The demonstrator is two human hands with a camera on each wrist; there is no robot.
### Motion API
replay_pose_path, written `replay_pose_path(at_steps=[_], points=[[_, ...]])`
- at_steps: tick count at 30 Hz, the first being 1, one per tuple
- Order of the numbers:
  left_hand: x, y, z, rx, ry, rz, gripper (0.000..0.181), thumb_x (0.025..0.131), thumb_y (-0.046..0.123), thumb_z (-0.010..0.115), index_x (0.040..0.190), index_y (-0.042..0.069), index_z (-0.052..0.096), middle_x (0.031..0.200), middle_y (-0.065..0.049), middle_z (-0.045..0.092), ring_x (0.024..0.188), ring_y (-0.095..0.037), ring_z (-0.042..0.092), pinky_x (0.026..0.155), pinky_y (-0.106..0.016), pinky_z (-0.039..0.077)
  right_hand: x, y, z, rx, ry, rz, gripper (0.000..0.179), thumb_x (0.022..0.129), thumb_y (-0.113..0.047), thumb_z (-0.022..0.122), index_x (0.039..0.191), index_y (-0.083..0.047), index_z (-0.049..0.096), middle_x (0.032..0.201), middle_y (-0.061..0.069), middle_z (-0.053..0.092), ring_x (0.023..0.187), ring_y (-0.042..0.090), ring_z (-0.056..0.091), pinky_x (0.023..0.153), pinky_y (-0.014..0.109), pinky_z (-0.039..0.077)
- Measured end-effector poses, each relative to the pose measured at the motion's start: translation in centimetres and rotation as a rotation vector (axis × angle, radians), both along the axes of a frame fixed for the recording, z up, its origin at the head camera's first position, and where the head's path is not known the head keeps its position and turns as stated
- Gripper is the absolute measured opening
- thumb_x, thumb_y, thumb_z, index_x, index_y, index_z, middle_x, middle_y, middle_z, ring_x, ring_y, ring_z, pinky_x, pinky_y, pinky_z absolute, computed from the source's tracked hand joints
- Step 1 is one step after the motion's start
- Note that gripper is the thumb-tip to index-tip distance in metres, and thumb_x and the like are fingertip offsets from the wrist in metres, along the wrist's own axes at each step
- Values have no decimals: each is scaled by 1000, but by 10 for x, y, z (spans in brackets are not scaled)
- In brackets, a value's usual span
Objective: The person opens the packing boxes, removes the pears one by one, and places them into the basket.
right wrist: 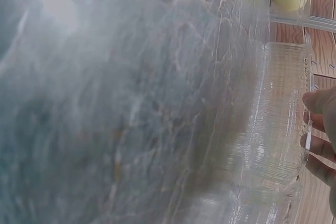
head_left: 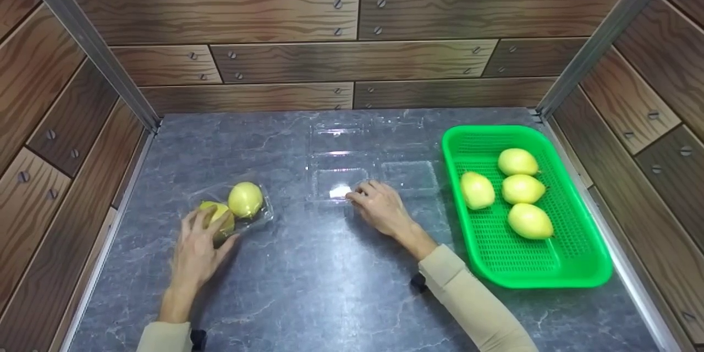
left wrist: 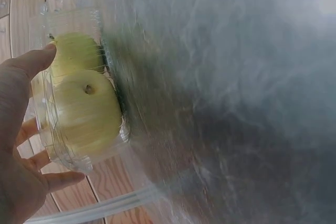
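In the head view, my left hand (head_left: 195,250) is at a transparent plastic clamshell box (head_left: 267,214) on the left of the table. Two yellow-green pears (head_left: 245,199) lie inside it. The left wrist view shows the thumb on the lid side and the fingers (left wrist: 65,180) round the other side, so the hand grips the box. Near the middle, my right hand (head_left: 380,208) pinches the near rim of another transparent plastic box (head_left: 404,173), which holds no fruit. Its thumb and fingers (right wrist: 317,142) meet that rim in the right wrist view.
A green plastic basket (head_left: 531,280) stands on the right with several yellow pears (head_left: 522,190) in it. The grey marbled table (head_left: 308,297) is bounded by wood-patterned walls (head_left: 352,60) and metal posts (head_left: 88,38) at the corners.
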State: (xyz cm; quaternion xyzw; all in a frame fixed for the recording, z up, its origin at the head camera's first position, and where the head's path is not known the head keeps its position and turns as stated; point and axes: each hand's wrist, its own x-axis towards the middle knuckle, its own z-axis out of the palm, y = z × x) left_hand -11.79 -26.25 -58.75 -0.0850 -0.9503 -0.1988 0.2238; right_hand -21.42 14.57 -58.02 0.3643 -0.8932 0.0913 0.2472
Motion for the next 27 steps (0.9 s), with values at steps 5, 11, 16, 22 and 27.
replay_pose_path(at_steps=[5,11,16,22,27], points=[[6,8,-1,7,7,-16,55,77,21,93,128,8,74,137,-24,63,131,-53,51,101,-73,53,0,-1,-1,-3,2,3,21,92,-20,79,112,-21,79,105,0,75,95,19,69,79,32,61],[13,17,-3,-13,45,-55,56,75,21,95,126,10,75,134,-23,65,129,-52,54,99,-69,57,4,-8,4,-1,-27,-9,28,92,-23,80,119,-20,76,116,5,73,104,23,71,91,36,63],[21,25,-4,-16,67,-76,56,74,21,94,126,10,75,133,-23,66,128,-53,55,97,-69,58,11,-21,13,-4,-49,25,33,93,-28,79,124,-19,74,122,6,72,111,23,70,98,37,62],[27,32,-3,-36,63,-85,53,77,25,93,125,13,76,133,-22,66,129,-52,56,96,-69,59,23,-39,17,-18,-58,108,35,94,-32,78,126,-18,71,128,7,71,117,23,69,103,36,61],[32,38,-2,-53,53,-106,55,75,26,95,126,16,76,131,-21,67,128,-52,57,99,-68,58,33,-56,14,18,-65,190,41,94,-38,77,130,-19,69,134,7,68,122,23,67,109,36,59]])
